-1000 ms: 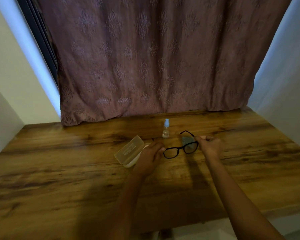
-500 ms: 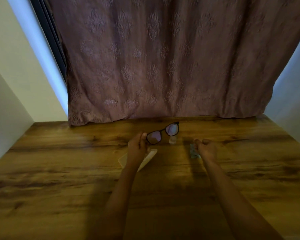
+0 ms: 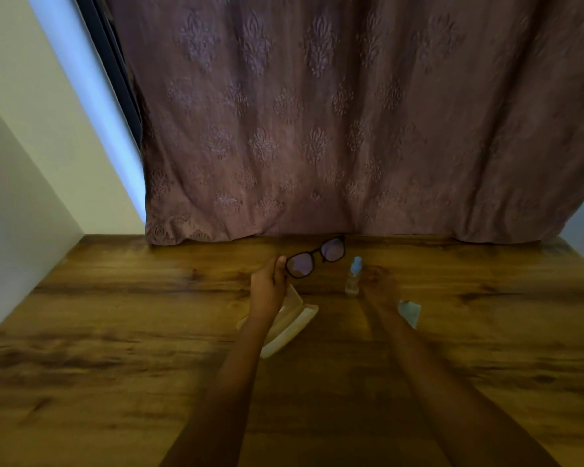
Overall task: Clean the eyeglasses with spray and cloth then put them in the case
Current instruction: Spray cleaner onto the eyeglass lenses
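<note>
Fingers (image 3: 278,267) of the left hand (image 3: 267,286) pinch the glasses (image 3: 300,265) at the outer edge of one lens. The frame is held up off the bench (image 3: 115,332), tilted, with the lenses facing the camera. A second ago both hands had the glasses low over the bench, the right one with the cloth (image 3: 409,310) at a lens. Now the left hand carries them alone, higher and farther back.

The right hand (image 3: 380,288) has let the cloth go. It lies flat on the bench just beside the right wrist. The hand has moved over to the spray bottle (image 3: 352,281), which stands upright between the two hands, and is now right against it. The hand is blurred and dark, so I cannot tell whether its fingers are already round the bottle or only close to it.

The case (image 3: 297,320) lies open on the bench, partly hidden under the left forearm. Nothing is in the part that shows.

Reading: the cloth has been set down to free the right hand for the spray. The glasses are held out with the lenses exposed, near the nozzle. The spray step looks about to start. Wiping and casing are likely still to come. The one-point pinch at the lens edge is light, so the frame may swing.
</note>
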